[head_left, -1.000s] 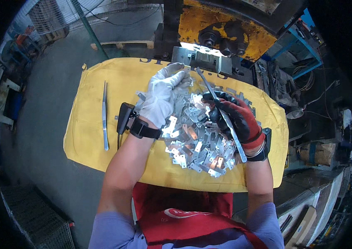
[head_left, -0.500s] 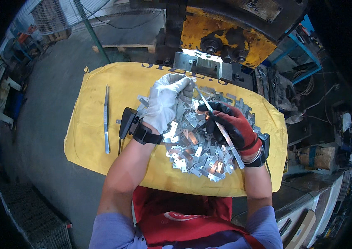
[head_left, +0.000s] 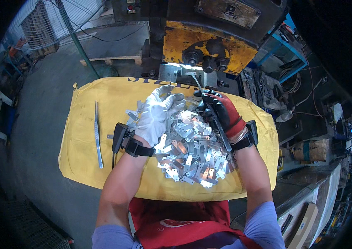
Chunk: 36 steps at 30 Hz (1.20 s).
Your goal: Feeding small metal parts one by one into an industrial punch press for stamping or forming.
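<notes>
My right hand (head_left: 221,111), in a red and black glove, grips long metal tweezers (head_left: 198,84) pointing away from me. At their tips is a small metal plate (head_left: 190,73), close to the metal die block (head_left: 207,76) of the machine. My left hand (head_left: 157,114), in a white glove, is open above the far left side of a pile of small metal plates with holes (head_left: 192,153). Its fingers are apart and nothing shows in them. The pile lies on a yellow cloth cover (head_left: 80,141).
A second pair of tweezers (head_left: 97,137) lies on the cloth to the left. Beyond the cloth rises a worn yellow and dark machine (head_left: 209,43). A green post (head_left: 74,39) and a wooden pallet (head_left: 111,61) are at the far left. A blue rack (head_left: 286,58) stands far right.
My right hand has carried the tweezers and plate forward to the die block. My left hand has let go of the plate at the tips and opened. The view has shifted slightly.
</notes>
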Each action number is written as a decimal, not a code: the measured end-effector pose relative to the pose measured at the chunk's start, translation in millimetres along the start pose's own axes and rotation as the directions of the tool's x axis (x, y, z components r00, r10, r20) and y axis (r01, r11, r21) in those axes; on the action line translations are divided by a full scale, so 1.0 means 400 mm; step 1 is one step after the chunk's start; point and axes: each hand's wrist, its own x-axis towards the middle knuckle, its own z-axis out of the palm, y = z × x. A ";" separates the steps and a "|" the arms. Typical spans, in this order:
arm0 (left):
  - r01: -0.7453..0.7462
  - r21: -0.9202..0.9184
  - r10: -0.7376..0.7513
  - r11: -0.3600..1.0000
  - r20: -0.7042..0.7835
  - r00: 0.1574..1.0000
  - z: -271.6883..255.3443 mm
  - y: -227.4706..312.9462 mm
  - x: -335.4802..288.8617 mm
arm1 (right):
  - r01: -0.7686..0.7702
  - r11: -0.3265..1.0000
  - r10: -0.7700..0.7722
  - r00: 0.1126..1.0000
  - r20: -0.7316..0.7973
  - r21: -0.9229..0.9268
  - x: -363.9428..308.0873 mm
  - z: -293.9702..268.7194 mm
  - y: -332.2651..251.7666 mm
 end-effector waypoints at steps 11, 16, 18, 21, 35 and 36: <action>0.023 0.075 -0.025 0.997 0.024 0.999 -0.015 -0.010 0.002 | -0.067 0.972 0.056 0.997 0.054 0.226 0.013 0.020 0.008; 0.031 0.104 -0.033 0.994 0.018 0.999 0.000 -0.013 0.004 | -0.024 0.967 0.052 0.993 -0.104 0.255 0.025 0.060 0.018; 0.046 0.098 -0.045 0.994 -0.006 0.999 0.009 -0.005 -0.002 | 0.044 0.968 -0.028 0.997 -0.069 0.246 0.032 0.058 0.033; 0.039 0.081 -0.041 0.996 0.026 0.999 -0.009 -0.008 0.004 | -0.004 0.982 0.021 0.996 -0.087 0.190 0.024 0.084 0.006; -0.085 0.113 0.091 0.990 -0.041 0.995 -0.010 -0.006 0.008 | -0.197 0.980 0.198 0.979 -0.057 0.028 -0.116 0.148 -0.027; -0.100 0.104 0.107 0.989 -0.055 0.993 -0.011 -0.007 0.012 | -0.170 0.985 0.170 0.985 -0.029 0.010 -0.119 0.148 -0.029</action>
